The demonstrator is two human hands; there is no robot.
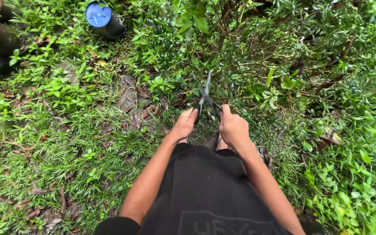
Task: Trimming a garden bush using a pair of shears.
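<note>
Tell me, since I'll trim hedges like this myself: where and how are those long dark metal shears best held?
By the two handles at the near end, one per hand from either side, as the left hand and right hand do. The long dark metal shears point their open, crossed blades away into the green bush.

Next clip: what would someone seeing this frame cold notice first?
First, the pair of dark metal garden shears at centre, blades parted and pointing into the leafy green shrub that fills the upper right. The left hand and right hand each grip a handle, above the person's black shirt. At the top left edge, a dark cylinder with a bright blue round cap lies among the low plants.
</note>
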